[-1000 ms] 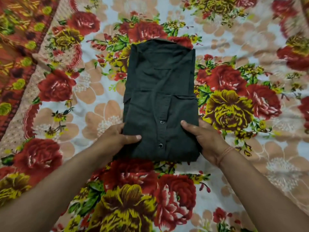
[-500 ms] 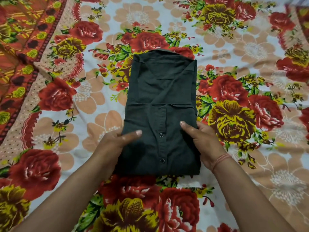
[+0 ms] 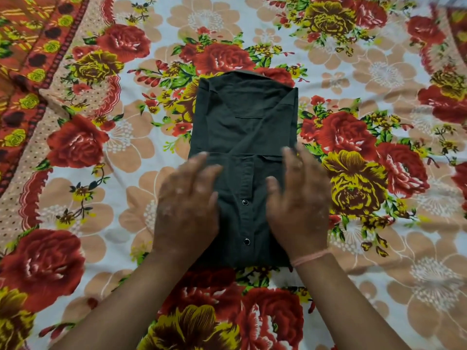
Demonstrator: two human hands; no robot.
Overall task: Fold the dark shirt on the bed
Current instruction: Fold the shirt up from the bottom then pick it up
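Left hand no longer pinches the dark shirt at its side; it lies flat on it, fingers spread, released. The shirt sits as a compact rectangle mid-bed, well apart from the bordered left edge. Right hand likewise flat, holding nothing. Judgement: fold complete, smoothing only

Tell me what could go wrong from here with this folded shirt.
1. The left hand and right hand are spread, blurred, over the near half of the dark shirt. A hard sideways push may skew the upper layer off the one beneath.
2. The snap buttons sit between the hands, so pressing there might crease the placket.
3. The floral bedsheet is loose cloth, so the shirt may slide on it rather than flatten.
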